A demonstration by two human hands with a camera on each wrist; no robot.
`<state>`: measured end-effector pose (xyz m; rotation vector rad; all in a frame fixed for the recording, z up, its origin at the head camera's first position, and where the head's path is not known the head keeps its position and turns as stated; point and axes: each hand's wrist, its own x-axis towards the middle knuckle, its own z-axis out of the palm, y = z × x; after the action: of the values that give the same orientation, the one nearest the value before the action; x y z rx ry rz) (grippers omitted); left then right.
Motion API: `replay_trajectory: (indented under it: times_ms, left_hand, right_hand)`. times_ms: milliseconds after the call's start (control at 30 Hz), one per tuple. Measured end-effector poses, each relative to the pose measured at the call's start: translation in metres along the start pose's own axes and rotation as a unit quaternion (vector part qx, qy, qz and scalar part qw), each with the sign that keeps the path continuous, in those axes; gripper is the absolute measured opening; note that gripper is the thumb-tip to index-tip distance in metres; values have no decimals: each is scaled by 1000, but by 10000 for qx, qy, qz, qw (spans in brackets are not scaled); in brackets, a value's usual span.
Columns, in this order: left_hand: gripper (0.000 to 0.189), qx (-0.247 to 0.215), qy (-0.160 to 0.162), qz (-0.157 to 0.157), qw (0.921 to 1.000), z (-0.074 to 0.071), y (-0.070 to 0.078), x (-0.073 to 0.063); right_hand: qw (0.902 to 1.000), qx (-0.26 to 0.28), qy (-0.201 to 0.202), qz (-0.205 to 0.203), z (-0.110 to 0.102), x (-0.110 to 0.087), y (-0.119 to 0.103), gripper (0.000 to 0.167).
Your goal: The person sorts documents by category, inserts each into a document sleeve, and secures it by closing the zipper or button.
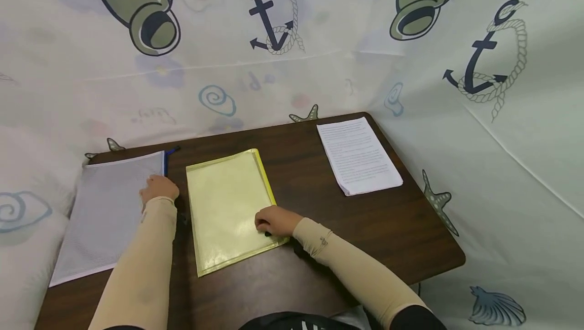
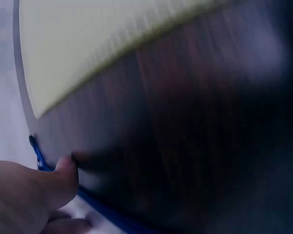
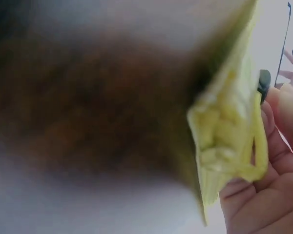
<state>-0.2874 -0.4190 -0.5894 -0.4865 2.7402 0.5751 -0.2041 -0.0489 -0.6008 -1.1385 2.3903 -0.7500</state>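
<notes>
On the left of the table, in the head view, lies a white mesh zip pouch [image 1: 107, 208] with a blue zipper [image 2: 105, 209] along its right side. My left hand [image 1: 158, 190] grips the pouch at that zippered edge, its thumb over the zipper. Beside it lies a yellow zip pouch [image 1: 230, 208], flat on the table. At its lower right corner my right hand [image 1: 277, 220] pinches a dark zipper pull [image 3: 264, 80]. The right wrist view shows this corner lifted, with a yellow zipper tape [image 3: 259, 146] looping by the fingers.
A stack of printed sheets [image 1: 359, 155] lies at the back right of the dark wooden table [image 1: 365, 233]. A patterned curtain [image 1: 333, 56] hangs behind and around the table. The wrist views are partly blurred and dark.
</notes>
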Motion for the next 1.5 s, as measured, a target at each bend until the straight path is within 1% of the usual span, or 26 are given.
replay_trajectory:
  times_ms: [67,100,167,233,300,367,433,500,567,633,733,800,833,867,900,933,967,1000,1033,1067,1167,1267,1300,1367,1433,1500]
  left_hand:
    - [45,296,312,313,9986,-5,-5,-4]
    - [37,473,441,470,9968,-7,-7,-5]
    - [33,363,579,535,9962,-9,-11,-8]
    - [32,355,651,678,9949,-12,-14,-11]
    - [33,361,715,832,9933,-14,-16,-13]
    - [33,335,800,951,9917,-15,-18,-14]
    - [33,267,872,983,9910,-14,-18,-14]
    - [31,238,964,977,9902,-11,-19,-14]
    - [28,222,1020,915,9903,-10,-18,-14]
    - [26,215,1048,847,9907,-11,-15,-15]
    - [28,182,976,722,9924,-18,-11,-19]
    - [31,149,901,656,9937,-24,-8,-21]
    - [32,166,861,646,9941,-26,-8,-21]
    - [32,168,813,617,9946,-28,-8,-21]
    - [32,149,788,605,9949,-30,-8,-21]
    - [32,160,769,583,9952,-31,-8,-21]
    - [31,153,725,531,9958,-31,-8,-20]
    - [31,177,684,493,9963,-32,-8,-20]
    - [30,143,656,428,9968,-32,-7,-19]
    - [30,114,626,353,9973,-32,-7,-19]
    - [31,13,572,158,9982,-32,-4,-18]
    - [34,13,592,54,9982,-31,-2,-16]
    - [35,50,603,45,9982,-30,-2,-15]
    - [37,143,634,56,9979,-28,-3,-14]
    - [39,250,640,137,9975,-24,-4,-14]
    - [41,311,730,177,9967,-19,-5,-14]
  right_hand:
    - [9999,83,89,0,-6,0,1,14]
    - [9997,146,190,12,-10,0,2,14]
    - [9983,334,478,73,-22,-4,6,15]
    - [9938,483,979,198,-38,-9,15,15]
    - [9852,580,1557,413,-57,-17,30,14]
    - [9721,542,2153,754,-77,-29,52,15]
    - [9549,431,2672,1220,-96,-46,76,17]
    - [9344,278,3062,1801,-114,-65,100,20]
    - [9092,119,3360,2458,-129,-85,124,22]
    - [8826,-98,3549,3081,-141,-105,147,25]
    - [8350,-381,3669,4083,-152,-132,176,30]
    - [8065,-407,3593,4678,-156,-149,191,35]
    - [7947,-379,3501,4945,-157,-155,197,39]
    - [7860,-334,3387,5162,-158,-161,204,45]
    - [7805,-273,3260,5327,-158,-166,209,52]
    - [7769,-221,3100,5475,-157,-170,212,59]
    - [7757,-209,2942,5580,-157,-172,215,67]
    - [7756,-210,2782,5662,-156,-174,219,74]
    - [7759,-231,2645,5722,-156,-176,221,78]
    - [7789,-297,2503,5743,-156,-177,223,80]
    - [7880,-606,2153,5737,-159,-181,227,76]
    - [8008,-844,1802,5650,-165,-186,226,71]
    - [8038,-790,1769,5625,-167,-188,224,70]
    - [8086,-449,1799,5584,-170,-190,220,68]
    - [8136,-81,1908,5491,-173,-190,216,68]
    - [8206,298,2048,5327,-176,-189,212,69]
